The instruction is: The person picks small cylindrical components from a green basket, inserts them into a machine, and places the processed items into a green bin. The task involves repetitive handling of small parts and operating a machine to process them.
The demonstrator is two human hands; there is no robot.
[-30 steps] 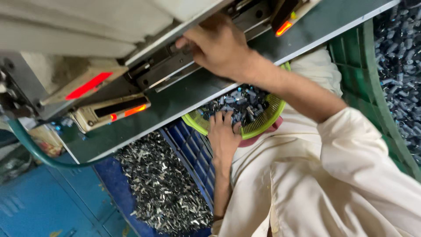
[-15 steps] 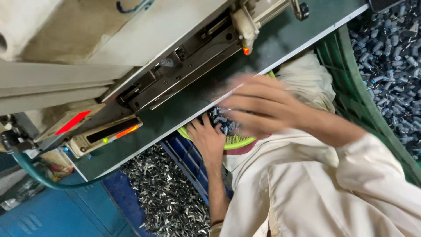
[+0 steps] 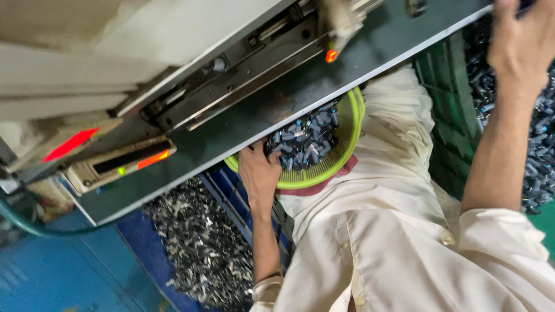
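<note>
My left hand (image 3: 260, 173) sits at the near rim of a lime-green round basket (image 3: 341, 162) on my lap, fingers curled over the rim into the small dark metal parts (image 3: 306, 141) heaped inside. My right hand (image 3: 517, 43) is raised at the upper right, above a green crate (image 3: 448, 98) full of similar metal parts (image 3: 540, 144). Its fingertips run off the top edge, so what it holds is hidden. The basket lies partly under the dark green machine table (image 3: 277, 107).
On the table stands a machine with a metal guide rail (image 3: 243, 86), a small red lamp (image 3: 331, 56) and a control box with lit red and green indicators (image 3: 124, 162). A blue crate of metal parts (image 3: 202, 248) stands below left. A green hose (image 3: 29, 222) curves at the left.
My right hand left the machine's rail, swept across over the basket, and is now out at the right over the green crate. The left hand stayed at the basket.
</note>
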